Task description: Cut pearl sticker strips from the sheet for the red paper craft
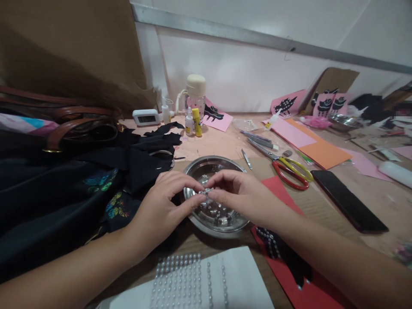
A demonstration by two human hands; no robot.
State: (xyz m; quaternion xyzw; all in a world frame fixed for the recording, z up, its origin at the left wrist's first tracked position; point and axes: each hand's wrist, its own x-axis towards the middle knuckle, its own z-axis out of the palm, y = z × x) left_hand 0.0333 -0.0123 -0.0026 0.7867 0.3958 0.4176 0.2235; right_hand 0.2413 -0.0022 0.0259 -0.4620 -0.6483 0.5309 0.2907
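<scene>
Over a round metal bowl (206,161), my left hand (175,193) and my right hand (236,189) meet fingertip to fingertip. Both are closed in a pinch on a small cluster of shiny silvery beads (206,193); its exact kind is too small to make out. More loose shiny pieces (222,221) lie in the bowl. Close below the hands, a white sheet of stick-on pearls (178,279) has rows of pearls at its left and sparser strips farther right. Partly under my right forearm, a black paper cutout with pearls (273,246) rests on red paper (322,283).
Scissors (289,171), tweezers (246,159) and a black phone (349,201) lie to the right. Glue bottles (189,122), a yellow glue stick (196,122) and a drinking bottle (196,92) stand behind. Dark cloth (64,206) and a bag strap (74,128) fill the left.
</scene>
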